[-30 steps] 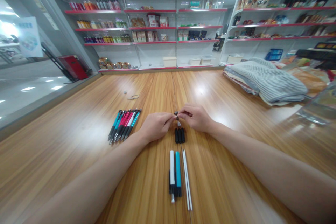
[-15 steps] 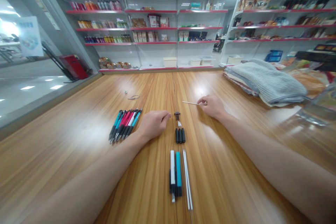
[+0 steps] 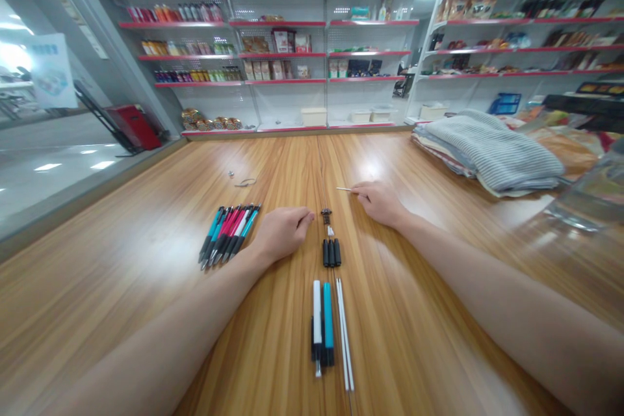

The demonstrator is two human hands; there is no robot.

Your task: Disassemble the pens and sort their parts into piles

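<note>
Pinched in the fingers of my right hand is a thin white pen refill, pointing left just above the wooden table. My left hand rests on the table with its fingers curled closed; whether anything is inside is hidden. Small dark springs lie just right of its fingertips. Below them sit small white pieces and black pen grips side by side. Nearer me lie a white pen barrel, a blue pen barrel and two white refills. Several assembled pens lie left of my left hand.
A cable tie-like loop and a small shiny bit lie at the back left. Folded cloths and a clear container stand on the right. Stocked shelves rise behind the table.
My right hand has moved a little left, and less of the refill shows beyond its fingers. My left hand stays in place. The view has shifted slightly.
</note>
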